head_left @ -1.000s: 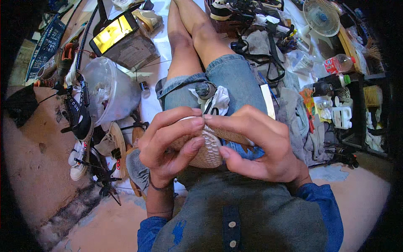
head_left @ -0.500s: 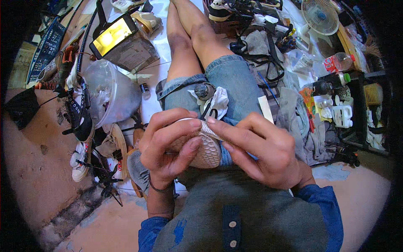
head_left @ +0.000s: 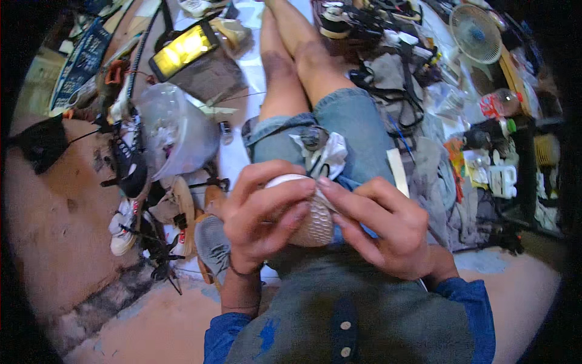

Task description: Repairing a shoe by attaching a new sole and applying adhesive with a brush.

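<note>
Head | left hand [head_left: 259, 215]: grip around textured sole [head_left: 319, 225] | right hand [head_left: 391, 229]: pinching its edge

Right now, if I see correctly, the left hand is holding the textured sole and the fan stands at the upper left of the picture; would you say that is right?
Not quite: the head view shows the fan at the upper right, not the upper left. The left hand is indeed holding the textured sole.
</note>
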Available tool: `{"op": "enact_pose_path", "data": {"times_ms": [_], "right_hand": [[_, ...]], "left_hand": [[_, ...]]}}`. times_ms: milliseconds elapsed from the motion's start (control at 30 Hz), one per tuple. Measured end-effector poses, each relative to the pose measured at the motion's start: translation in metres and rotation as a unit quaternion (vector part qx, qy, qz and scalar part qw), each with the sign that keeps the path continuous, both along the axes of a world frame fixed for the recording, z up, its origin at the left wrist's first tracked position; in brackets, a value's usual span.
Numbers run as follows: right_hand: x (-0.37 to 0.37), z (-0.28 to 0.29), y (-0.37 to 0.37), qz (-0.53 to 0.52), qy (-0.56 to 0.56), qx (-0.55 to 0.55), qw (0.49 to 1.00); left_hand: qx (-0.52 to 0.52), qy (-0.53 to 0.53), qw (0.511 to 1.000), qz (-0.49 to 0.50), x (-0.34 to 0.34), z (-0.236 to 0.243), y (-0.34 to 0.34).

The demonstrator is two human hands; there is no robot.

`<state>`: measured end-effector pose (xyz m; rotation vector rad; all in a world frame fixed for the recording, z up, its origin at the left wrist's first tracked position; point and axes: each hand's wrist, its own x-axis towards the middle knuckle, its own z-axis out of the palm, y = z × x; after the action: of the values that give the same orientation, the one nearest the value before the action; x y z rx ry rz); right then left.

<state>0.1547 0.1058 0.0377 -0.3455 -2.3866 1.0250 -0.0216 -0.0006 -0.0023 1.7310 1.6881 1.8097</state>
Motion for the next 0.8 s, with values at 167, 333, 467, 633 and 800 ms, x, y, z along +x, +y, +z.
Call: {"op": "enact_pose_path", "data": {"times_ms": [167, 333, 467, 633, 800], "right_hand": [[-0.001, 0.0, -0.005, -0.037, 0.006, 0.02, 0.999], [-0.003, -0.004, -0.007, -0.032, 0.008, 0.029, 0.999], [-0.005, -0.004, -0.008, -0.034, 0.013, 0.036, 0.999], [-0.007, -0.004, -0.008, -0.028, 0.017, 0.031, 0.999], [-0.013, -0.007, -0.006, -0.027, 0.024, 0.037, 0.999]], "left_hand": [[-0.007, -0.002, 1.0, -0.012, 0.002, 0.001, 0.002], [-0.003, 0.005, 1.0, -0.007, -0.001, 0.001, -0.001], [-0.012, 0.016, 1.0, -0.001, -0.002, 0.004, 0.0], [-0.001, 0.011, 1.0, 0.007, -0.001, 0.002, 0.0], [0.002, 0.006, 1.0, 0.027, -0.003, 0.0, -0.001]]}}
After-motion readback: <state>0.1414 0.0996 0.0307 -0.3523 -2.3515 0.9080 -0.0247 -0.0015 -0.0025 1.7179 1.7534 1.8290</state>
